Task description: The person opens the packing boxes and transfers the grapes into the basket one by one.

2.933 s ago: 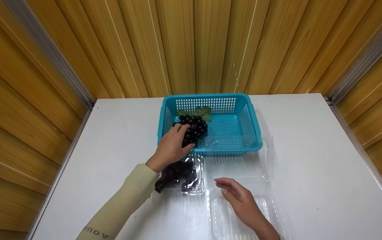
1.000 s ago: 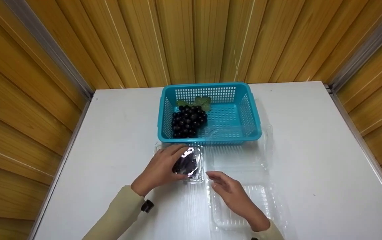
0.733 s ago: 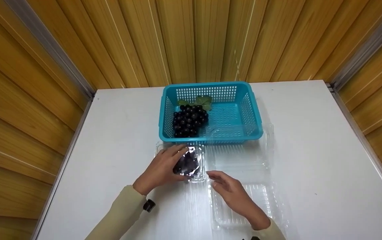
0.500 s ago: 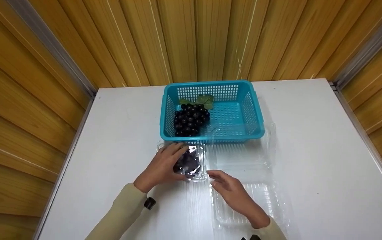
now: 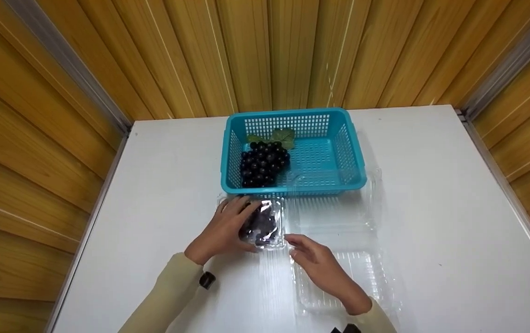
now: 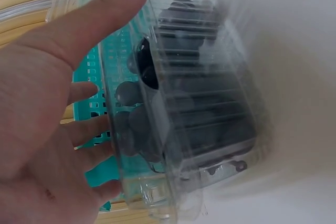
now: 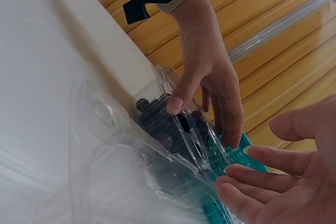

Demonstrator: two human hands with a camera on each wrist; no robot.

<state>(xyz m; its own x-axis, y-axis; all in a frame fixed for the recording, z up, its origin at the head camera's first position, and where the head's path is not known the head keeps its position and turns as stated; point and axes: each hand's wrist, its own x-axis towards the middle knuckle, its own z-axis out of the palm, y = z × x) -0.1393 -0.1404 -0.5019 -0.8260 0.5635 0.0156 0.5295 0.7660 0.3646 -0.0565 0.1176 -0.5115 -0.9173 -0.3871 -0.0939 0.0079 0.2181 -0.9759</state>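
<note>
A clear plastic clamshell container (image 5: pixel 266 226) with dark grapes (image 6: pixel 205 103) inside stands in front of the blue basket. Its lid lies over the grapes. My left hand (image 5: pixel 222 231) spans the lid, its thumb at the near rim and fingertips on top towards the far side; the fingers look fairly straight in the left wrist view. My right hand (image 5: pixel 320 268) hovers over the near left part of a second clear clamshell (image 5: pixel 362 282), which lies unfolded with nothing in it. Its loosely bent fingertips reach the grape container's right edge; whether they touch is unclear.
The blue basket (image 5: pixel 355 152) stands at the back against the wood-look wall (image 5: pixel 288 55). In its left half lies a bunch of dark grapes (image 5: pixel 265 164) with green leaves (image 5: pixel 283 137). The second clamshell's raised lid (image 5: pixel 334 212) overlaps the basket's front. White table (image 5: pixel 436 208) surrounds everything.
Since the oldest frame, my left hand has come back from the basket's front to the grape container. My right hand has shifted slightly left towards its edge. The last second shows little movement.
</note>
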